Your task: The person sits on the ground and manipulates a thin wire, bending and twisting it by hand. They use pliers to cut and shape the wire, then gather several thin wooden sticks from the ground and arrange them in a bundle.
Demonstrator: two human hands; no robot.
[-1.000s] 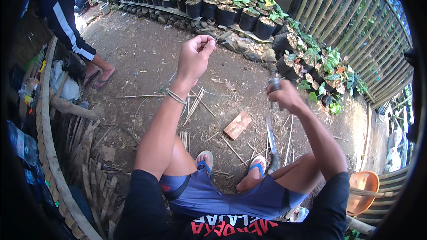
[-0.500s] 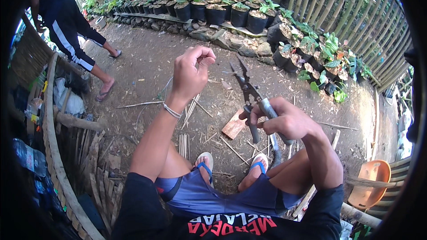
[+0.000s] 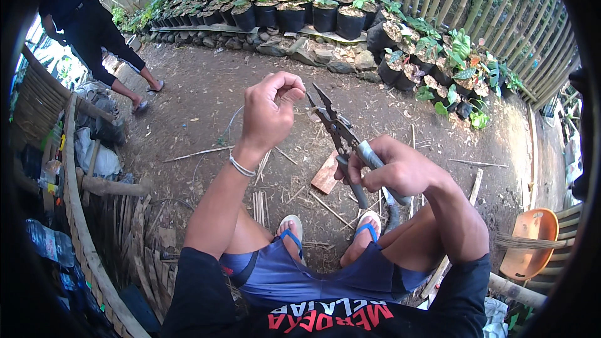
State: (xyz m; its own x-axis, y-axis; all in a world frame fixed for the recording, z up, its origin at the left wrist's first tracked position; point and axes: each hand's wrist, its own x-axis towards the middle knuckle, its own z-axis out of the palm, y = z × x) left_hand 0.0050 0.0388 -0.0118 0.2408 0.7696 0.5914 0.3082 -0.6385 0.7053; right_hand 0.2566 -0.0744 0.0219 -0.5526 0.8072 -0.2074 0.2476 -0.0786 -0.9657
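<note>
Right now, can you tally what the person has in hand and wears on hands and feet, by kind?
Pliers, held open in the right hand: 1
Thin wire, pinched in the raised left hand: 1
Wristband on the left wrist: 1
Blue-strapped sandals: 2
Total: 5

A rural yard or garden, used as an open-air workplace, is shown. The ground (image 3: 206,94) is bare packed earth, strewn with thin bamboo splints (image 3: 260,203). One side is closed off by a fence of upright bamboo poles (image 3: 494,19). Rows of black nursery pots (image 3: 291,17) with green seedlings are lined up along a border of stones (image 3: 325,56). Woven bamboo work (image 3: 81,225) is seen at the left edge.
</note>
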